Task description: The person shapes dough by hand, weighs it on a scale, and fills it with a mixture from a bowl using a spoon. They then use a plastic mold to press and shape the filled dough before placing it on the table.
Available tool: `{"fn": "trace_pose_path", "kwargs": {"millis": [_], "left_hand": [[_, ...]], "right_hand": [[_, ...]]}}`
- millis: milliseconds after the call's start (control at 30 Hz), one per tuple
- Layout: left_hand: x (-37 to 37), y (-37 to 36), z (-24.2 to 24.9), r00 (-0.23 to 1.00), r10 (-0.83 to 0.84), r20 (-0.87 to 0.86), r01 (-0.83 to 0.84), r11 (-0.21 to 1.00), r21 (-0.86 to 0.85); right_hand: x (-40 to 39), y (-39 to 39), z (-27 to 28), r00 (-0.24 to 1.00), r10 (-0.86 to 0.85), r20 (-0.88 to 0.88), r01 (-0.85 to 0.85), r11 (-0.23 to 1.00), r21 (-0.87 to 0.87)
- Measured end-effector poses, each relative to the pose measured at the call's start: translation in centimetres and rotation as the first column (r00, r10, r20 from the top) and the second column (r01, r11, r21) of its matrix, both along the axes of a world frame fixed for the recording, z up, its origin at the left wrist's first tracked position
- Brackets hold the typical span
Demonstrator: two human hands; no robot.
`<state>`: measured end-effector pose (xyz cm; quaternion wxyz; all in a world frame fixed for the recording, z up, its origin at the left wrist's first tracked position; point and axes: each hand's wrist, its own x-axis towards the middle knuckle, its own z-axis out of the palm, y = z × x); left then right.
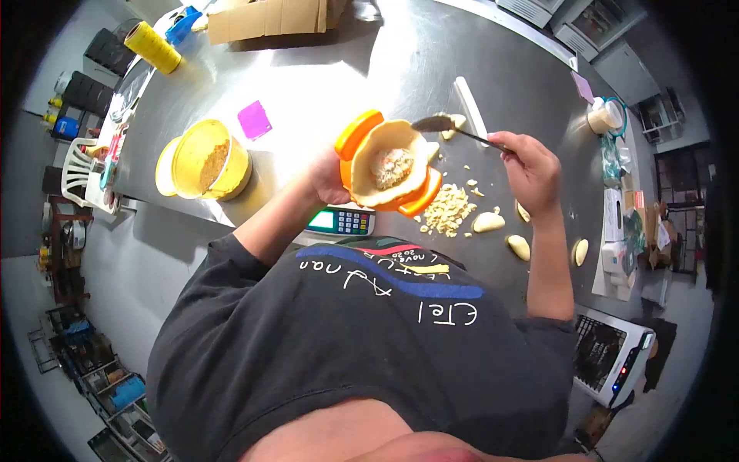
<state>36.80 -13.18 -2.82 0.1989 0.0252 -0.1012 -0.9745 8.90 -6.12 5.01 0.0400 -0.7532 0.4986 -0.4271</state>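
Note:
My left hand point(331, 181) grips an orange dough press point(359, 135) from the side and holds it up above a scale point(342, 222). A round sheet of dough point(372, 142) lines the press, with a crumbly pale filling point(392, 168) flecked with orange in its hollow. In my right hand point(536, 171) is a dark spoon point(485, 140), pinched by the handle, its bowl pointing left near the press's upper right rim. Small dough pieces point(448, 209) lie heaped below the spoon, with larger dough lumps point(488, 222) beside them.
A yellow tub point(242, 173) with brownish crumbly contents stands at left, near a purple square point(255, 120). A white bar point(471, 110) lies beyond the spoon. A cardboard box point(265, 21) and a yellow roll point(152, 48) occupy the far side of the metal table point(308, 85).

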Motion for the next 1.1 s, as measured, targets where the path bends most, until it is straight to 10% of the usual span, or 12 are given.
{"fn": "trace_pose_path", "kwargs": {"millis": [733,800,1100], "left_hand": [[-1.7,0.7,-1.1,0.990,-0.130,-0.055,0.132,0.990,0.044],[-1.9,1.1,-0.2,0.974,-0.020,0.228,0.019,1.000,0.008],[-1.9,1.4,0.9,0.992,-0.108,0.060,0.106,0.994,0.030]], "right_hand": [[-1.0,0.9,3.1,0.969,0.095,-0.230,-0.113,0.991,-0.066],[-0.5,0.8,2.9,0.962,0.118,-0.247,-0.132,0.990,-0.043],[0.0,0.9,2.8,0.947,0.141,-0.287,-0.165,0.984,-0.060]]}}
